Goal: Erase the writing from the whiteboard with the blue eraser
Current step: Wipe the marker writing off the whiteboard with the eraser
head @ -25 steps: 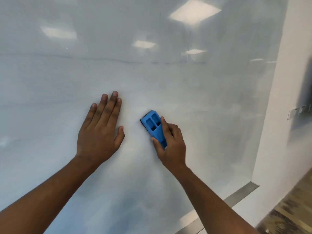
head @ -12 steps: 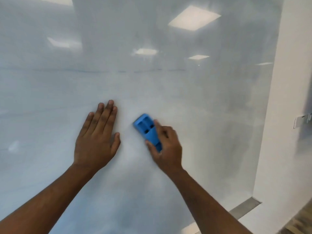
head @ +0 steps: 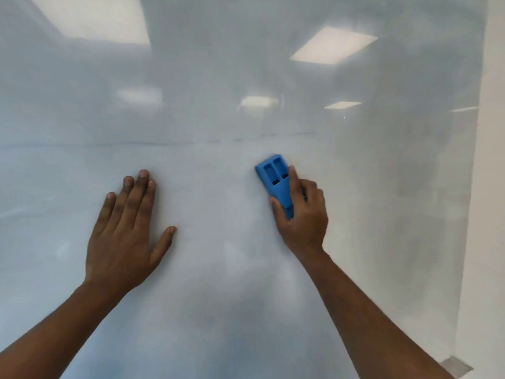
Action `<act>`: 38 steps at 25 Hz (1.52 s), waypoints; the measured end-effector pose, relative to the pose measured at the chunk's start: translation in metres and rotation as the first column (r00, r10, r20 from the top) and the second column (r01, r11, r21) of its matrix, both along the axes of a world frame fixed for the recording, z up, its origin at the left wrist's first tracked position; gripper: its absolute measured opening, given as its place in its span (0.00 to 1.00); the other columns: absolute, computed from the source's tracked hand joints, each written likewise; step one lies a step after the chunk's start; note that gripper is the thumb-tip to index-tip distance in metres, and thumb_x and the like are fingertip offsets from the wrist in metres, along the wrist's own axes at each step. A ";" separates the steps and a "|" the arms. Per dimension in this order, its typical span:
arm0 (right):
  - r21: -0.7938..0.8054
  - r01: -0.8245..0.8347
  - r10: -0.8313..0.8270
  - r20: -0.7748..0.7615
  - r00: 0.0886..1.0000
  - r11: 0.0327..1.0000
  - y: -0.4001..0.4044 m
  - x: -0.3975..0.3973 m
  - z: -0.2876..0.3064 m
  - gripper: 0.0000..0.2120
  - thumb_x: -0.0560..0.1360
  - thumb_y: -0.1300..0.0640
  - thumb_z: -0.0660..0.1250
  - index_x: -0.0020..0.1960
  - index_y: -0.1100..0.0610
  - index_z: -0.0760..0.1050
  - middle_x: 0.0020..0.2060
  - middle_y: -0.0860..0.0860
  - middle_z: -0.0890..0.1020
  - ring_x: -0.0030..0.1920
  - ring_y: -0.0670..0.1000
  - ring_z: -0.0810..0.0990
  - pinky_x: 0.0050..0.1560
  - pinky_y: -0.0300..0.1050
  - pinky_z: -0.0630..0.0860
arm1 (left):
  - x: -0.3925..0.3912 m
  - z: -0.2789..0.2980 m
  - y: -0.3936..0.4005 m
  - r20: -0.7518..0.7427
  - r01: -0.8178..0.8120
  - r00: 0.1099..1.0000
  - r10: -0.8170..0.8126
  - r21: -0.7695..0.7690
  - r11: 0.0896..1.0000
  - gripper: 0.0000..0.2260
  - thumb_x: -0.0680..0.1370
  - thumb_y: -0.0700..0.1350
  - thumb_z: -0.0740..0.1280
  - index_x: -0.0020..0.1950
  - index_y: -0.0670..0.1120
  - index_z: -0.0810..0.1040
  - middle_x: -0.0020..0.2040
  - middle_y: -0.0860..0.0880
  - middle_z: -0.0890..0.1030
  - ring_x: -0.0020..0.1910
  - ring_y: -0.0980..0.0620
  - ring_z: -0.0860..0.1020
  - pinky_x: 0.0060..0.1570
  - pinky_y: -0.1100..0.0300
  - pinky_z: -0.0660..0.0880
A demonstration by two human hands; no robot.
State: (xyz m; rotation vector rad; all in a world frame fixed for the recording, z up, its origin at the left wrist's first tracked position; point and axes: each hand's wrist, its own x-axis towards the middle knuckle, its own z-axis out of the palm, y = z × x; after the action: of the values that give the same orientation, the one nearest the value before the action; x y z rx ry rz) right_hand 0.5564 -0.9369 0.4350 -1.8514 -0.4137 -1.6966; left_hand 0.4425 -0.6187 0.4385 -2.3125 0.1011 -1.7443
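Note:
A large glossy whiteboard (head: 218, 77) fills nearly the whole view and reflects ceiling lights. A faint thin dark line (head: 246, 140) runs across it just above the hands. My right hand (head: 303, 214) grips the blue eraser (head: 276, 179) and presses it flat against the board, its two-slotted end pointing up and left. My left hand (head: 128, 228) lies flat on the board to the left, fingers spread, holding nothing. No clear writing shows on the surface, only hazy smears.
A white wall (head: 489, 187) borders the board on the right. A piece of metal trim (head: 456, 366) shows at the board's lower right corner.
My right hand has slid the eraser to the right, away from my left hand. The view has tilted upward, so both hands sit lower in frame.

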 end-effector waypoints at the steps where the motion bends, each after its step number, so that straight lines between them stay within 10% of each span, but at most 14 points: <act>1: 0.188 0.006 0.009 -0.083 0.997 0.982 -0.016 0.005 0.023 0.33 0.80 0.45 0.69 0.81 0.52 0.64 0.61 0.55 0.77 0.56 0.56 0.77 0.52 0.47 0.78 | -0.001 0.004 0.006 0.008 -0.011 1.000 0.011 0.001 1.000 0.39 0.83 0.62 0.55 0.87 0.42 0.50 0.88 0.46 0.51 0.87 0.46 0.50 0.86 0.48 0.47; 3: 0.548 0.044 0.094 -0.222 0.970 0.835 -0.032 0.011 0.055 0.33 0.81 0.45 0.68 0.82 0.51 0.61 0.63 0.55 0.74 0.59 0.57 0.76 0.59 0.56 0.79 | -0.002 0.008 0.017 0.037 -0.028 0.999 0.029 -0.006 1.000 0.39 0.83 0.63 0.55 0.87 0.43 0.51 0.88 0.46 0.51 0.87 0.46 0.50 0.86 0.48 0.47; 5: 0.586 0.053 0.081 -0.201 0.976 0.809 0.005 -0.002 0.055 0.33 0.81 0.46 0.67 0.82 0.52 0.62 0.62 0.56 0.74 0.59 0.58 0.76 0.59 0.57 0.79 | -0.001 0.008 0.022 0.067 -0.030 0.997 0.030 -0.009 1.000 0.38 0.83 0.62 0.55 0.87 0.42 0.51 0.88 0.46 0.52 0.87 0.46 0.51 0.86 0.48 0.48; 11: -0.159 -0.037 0.053 0.098 0.994 0.987 0.074 -0.021 -0.003 0.32 0.82 0.41 0.64 0.82 0.51 0.62 0.59 0.50 0.74 0.54 0.51 0.75 0.49 0.41 0.74 | -0.005 0.009 0.024 0.050 0.033 0.998 -0.034 0.008 0.999 0.37 0.83 0.60 0.56 0.87 0.42 0.53 0.88 0.46 0.53 0.87 0.46 0.51 0.86 0.47 0.50; 13: 0.193 0.003 0.012 -0.077 0.997 0.981 0.025 -0.002 0.004 0.33 0.81 0.46 0.68 0.82 0.52 0.61 0.60 0.55 0.74 0.57 0.55 0.76 0.52 0.47 0.76 | -0.009 0.011 0.031 0.038 0.057 0.998 -0.057 0.011 0.998 0.37 0.83 0.59 0.56 0.87 0.42 0.52 0.88 0.46 0.53 0.87 0.47 0.51 0.86 0.48 0.48; 17: 0.772 0.160 0.197 -0.347 0.917 0.615 -0.008 0.002 0.026 0.33 0.83 0.45 0.64 0.83 0.54 0.58 0.64 0.60 0.71 0.63 0.63 0.76 0.61 0.56 0.77 | -0.024 0.032 0.055 0.052 0.061 0.997 -0.060 -0.012 0.998 0.40 0.81 0.61 0.56 0.87 0.42 0.51 0.88 0.46 0.51 0.88 0.48 0.48 0.86 0.51 0.43; 19: 0.662 0.044 0.133 -0.214 0.968 0.748 0.050 -0.023 0.032 0.33 0.82 0.46 0.66 0.82 0.56 0.62 0.61 0.60 0.73 0.60 0.62 0.77 0.58 0.54 0.76 | -0.028 0.046 0.063 0.039 0.061 0.997 -0.062 0.010 0.998 0.41 0.81 0.63 0.56 0.87 0.42 0.51 0.88 0.46 0.51 0.88 0.48 0.48 0.86 0.51 0.44; 21: 0.243 -0.107 0.114 -0.017 0.993 0.964 0.123 -0.049 0.018 0.33 0.82 0.41 0.64 0.82 0.53 0.62 0.58 0.54 0.74 0.56 0.56 0.75 0.54 0.47 0.74 | -0.027 0.060 0.063 0.041 0.079 0.996 -0.080 0.023 0.997 0.40 0.81 0.62 0.57 0.87 0.41 0.53 0.88 0.46 0.52 0.87 0.47 0.49 0.86 0.49 0.46; 23: -0.155 -0.084 0.095 0.068 0.993 0.984 0.144 -0.055 0.022 0.33 0.82 0.38 0.61 0.83 0.50 0.60 0.57 0.51 0.73 0.54 0.52 0.74 0.51 0.43 0.73 | -0.025 0.073 0.066 0.070 0.087 0.994 -0.089 0.026 0.996 0.39 0.81 0.61 0.57 0.87 0.41 0.53 0.88 0.46 0.52 0.87 0.46 0.49 0.86 0.48 0.45; 26: 0.137 -0.069 0.069 0.001 0.998 0.988 0.077 -0.027 0.074 0.33 0.81 0.45 0.68 0.82 0.54 0.63 0.59 0.58 0.75 0.58 0.58 0.75 0.57 0.50 0.75 | -0.025 0.095 0.079 0.109 0.082 0.990 -0.085 0.038 0.996 0.38 0.82 0.61 0.56 0.87 0.41 0.53 0.88 0.46 0.51 0.87 0.47 0.49 0.86 0.48 0.44; 30: 0.693 0.091 0.168 -0.297 0.940 0.715 0.016 -0.013 0.120 0.34 0.83 0.44 0.64 0.84 0.54 0.57 0.65 0.59 0.71 0.65 0.62 0.75 0.66 0.54 0.75 | -0.022 0.101 0.078 0.093 0.068 0.993 -0.076 0.086 0.994 0.37 0.83 0.58 0.55 0.87 0.41 0.53 0.88 0.45 0.51 0.87 0.45 0.51 0.86 0.49 0.45; 34: 0.102 -0.075 0.068 0.077 0.995 0.992 0.134 -0.040 0.091 0.33 0.82 0.40 0.62 0.83 0.51 0.59 0.57 0.53 0.73 0.55 0.52 0.74 0.51 0.41 0.71 | -0.012 0.102 0.046 0.103 0.079 0.991 -0.085 0.061 0.995 0.35 0.82 0.54 0.56 0.86 0.40 0.55 0.88 0.43 0.54 0.87 0.44 0.54 0.85 0.50 0.44; 36: -0.179 -0.027 0.054 0.148 0.988 0.983 0.137 -0.038 0.083 0.33 0.82 0.37 0.60 0.83 0.49 0.59 0.56 0.50 0.72 0.54 0.50 0.73 0.50 0.39 0.71 | -0.009 0.103 0.039 0.101 0.081 0.991 -0.086 0.059 0.995 0.35 0.82 0.53 0.57 0.86 0.39 0.55 0.87 0.43 0.55 0.86 0.43 0.55 0.85 0.50 0.46; 38: 0.031 -0.047 0.044 0.089 0.995 0.998 0.086 -0.021 0.094 0.33 0.81 0.42 0.65 0.82 0.52 0.62 0.57 0.54 0.74 0.56 0.54 0.75 0.53 0.45 0.74 | -0.007 0.100 0.042 0.105 0.078 0.991 -0.087 0.084 0.993 0.34 0.82 0.53 0.56 0.86 0.40 0.55 0.88 0.43 0.55 0.87 0.44 0.55 0.85 0.49 0.47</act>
State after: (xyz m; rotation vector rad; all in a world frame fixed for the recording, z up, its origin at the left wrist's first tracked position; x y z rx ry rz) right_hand 0.5357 -0.8509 0.5291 -1.7356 -0.4578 -1.7492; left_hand 0.4359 -0.5770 0.5385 -2.1816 0.2459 -1.8662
